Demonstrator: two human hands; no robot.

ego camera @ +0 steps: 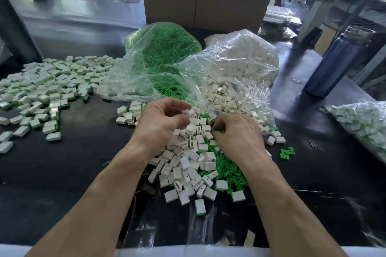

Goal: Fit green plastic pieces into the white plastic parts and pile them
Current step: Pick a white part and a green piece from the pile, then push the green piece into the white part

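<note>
My left hand (pixel 161 120) hovers above the loose heap and pinches a small white plastic part (pixel 185 113) between thumb and fingertips. My right hand (pixel 238 134) lies on the heap with its fingers curled round a green plastic piece (pixel 217 130). Under both hands lies a mixed heap of white parts (pixel 188 165) and green pieces (pixel 227 170). A wide pile of fitted white-and-green parts (pixel 50 87) spreads over the black table on the left.
A clear bag of green pieces (pixel 165 52) and a clear bag of white parts (pixel 240 62) lie open behind the heap. Another bag of fitted parts (pixel 361 125) sits at the right edge. A blue bottle (pixel 336 62), a cardboard box (pixel 206 4) and paper clips (pixel 316 145) are nearby.
</note>
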